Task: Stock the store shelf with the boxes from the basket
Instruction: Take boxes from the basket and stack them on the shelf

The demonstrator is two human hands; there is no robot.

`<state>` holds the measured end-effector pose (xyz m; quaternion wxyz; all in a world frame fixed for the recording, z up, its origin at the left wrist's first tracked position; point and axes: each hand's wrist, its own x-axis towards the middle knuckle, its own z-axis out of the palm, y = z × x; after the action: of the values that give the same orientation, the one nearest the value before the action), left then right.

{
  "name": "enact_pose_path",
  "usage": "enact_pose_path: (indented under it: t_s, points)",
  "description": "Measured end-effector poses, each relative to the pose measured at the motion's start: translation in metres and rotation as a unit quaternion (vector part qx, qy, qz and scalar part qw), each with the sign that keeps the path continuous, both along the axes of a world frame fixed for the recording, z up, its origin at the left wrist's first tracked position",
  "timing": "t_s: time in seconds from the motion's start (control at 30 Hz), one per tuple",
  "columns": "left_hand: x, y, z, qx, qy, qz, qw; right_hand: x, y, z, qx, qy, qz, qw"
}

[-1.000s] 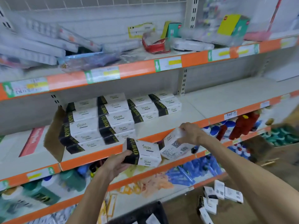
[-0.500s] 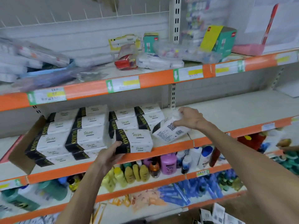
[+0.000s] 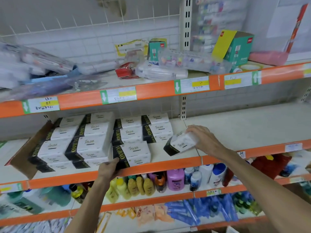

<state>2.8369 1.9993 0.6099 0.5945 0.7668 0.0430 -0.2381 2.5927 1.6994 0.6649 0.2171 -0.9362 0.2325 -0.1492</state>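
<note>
Store shelving with orange front rails fills the view, and the middle shelf [image 3: 235, 128] is the one being stocked. At its left end an open cardboard carton [image 3: 25, 158] leans beside the stacked black-and-white boxes [image 3: 87, 137], which run in rows toward the middle and sit several high.

Next along, the left hand [image 3: 107, 170] comes up from below the rail, its fingers closed on the black end of the front box [image 3: 133, 155]. That box sits flat at the near edge of the shelf, its long axis running left to right, touching the stack on its left and the rows behind it. It looks all but placed.

Further right, the right hand [image 3: 203, 138] clasps the tilted box [image 3: 180, 145] from above and to the right, fingers wrapped over its white end. Its black end points down and left, toward the stack, and rests on or just above the shelf; which, I cannot tell.

Between the two held boxes lies a bare strip of shelf. The coming move probably turns on this: the tilted box must be levelled and slid left into that gap, and the right hand is already the nearer one.

Beyond it the shelf runs bare. No basket is in view.
</note>
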Motion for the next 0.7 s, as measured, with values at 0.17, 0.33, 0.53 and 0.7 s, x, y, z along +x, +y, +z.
enact_pose_path:
  t_s: [0.17, 0.33, 0.53, 0.7]
  points:
    - [-0.002, 0.008, -0.005, 0.083, -0.114, -0.037, 0.989, -0.02, -0.021, -0.036, 0.069, 0.131, -0.036, 0.988]
    - [0.003, 0.011, -0.004, 0.102, -0.139, -0.061, 0.983, -0.015, -0.02, -0.055, 0.21, 0.061, -0.128, 0.967]
    - [-0.003, 0.01, -0.006, 0.141, -0.187, -0.048, 0.971, 0.007, -0.01, -0.057, 0.292, -0.019, -0.15, 0.944]
    - [-0.013, 0.014, -0.006, 0.137, -0.204, -0.051, 0.968, 0.031, 0.015, -0.061, 0.279, -0.023, -0.097, 0.955]
